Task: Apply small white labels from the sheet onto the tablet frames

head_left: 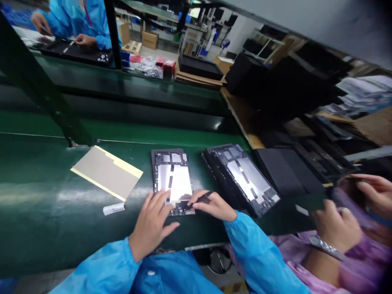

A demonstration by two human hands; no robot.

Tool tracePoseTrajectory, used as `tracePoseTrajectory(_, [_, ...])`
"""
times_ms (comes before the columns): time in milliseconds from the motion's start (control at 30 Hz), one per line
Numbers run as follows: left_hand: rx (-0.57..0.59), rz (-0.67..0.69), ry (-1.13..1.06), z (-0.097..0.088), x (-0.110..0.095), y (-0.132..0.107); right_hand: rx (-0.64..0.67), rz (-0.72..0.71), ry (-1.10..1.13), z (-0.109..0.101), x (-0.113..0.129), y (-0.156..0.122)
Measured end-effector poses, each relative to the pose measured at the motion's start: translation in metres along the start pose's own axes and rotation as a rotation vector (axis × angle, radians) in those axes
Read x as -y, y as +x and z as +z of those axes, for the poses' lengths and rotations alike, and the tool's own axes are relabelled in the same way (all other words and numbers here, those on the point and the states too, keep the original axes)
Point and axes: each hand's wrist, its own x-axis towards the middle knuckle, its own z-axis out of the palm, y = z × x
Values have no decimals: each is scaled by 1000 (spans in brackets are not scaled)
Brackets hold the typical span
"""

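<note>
An opened tablet-like housing (179, 179), with silvery panels and dark parts along its ends, lies in front of me on the green bench. The fingers of my left hand (154, 220) are spread, with their tips at the housing's lower left edge. At its lower right corner, my right hand (214, 205) is closed on a slim black tool (204, 197) that looks like tweezers. The tool's tip points at the dark parts along the lower end; the exact contact is too small to see. To the right lies a stack of similar housings (245, 175).
A beige sheet with yellow edges (105, 171) and a small white labelled piece (114, 209) lie left. A green post (58, 106) rises behind them. Dark flat pieces (281, 167) lie right, near a co-worker's hands (338, 224). Another person in blue (82, 24) works across the bench.
</note>
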Motion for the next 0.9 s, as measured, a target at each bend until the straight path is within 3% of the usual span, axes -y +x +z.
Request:
tracePoseTrajectory(100, [7,54,0,34,-24,4,-29,-71,-52,3,-14,-11])
tracePoseTrajectory(200, [-33,7,10,48,-19,5,-41,-122,-89,9,-21,-8])
tracePoseTrajectory(367, [-57,-45,-11,44,-7,2,-18,-177,-186,14,-24,-2])
tracePoseTrajectory(900, [-54,-82,-48,44,-8,1,52,-276,-292,14,-17,-2])
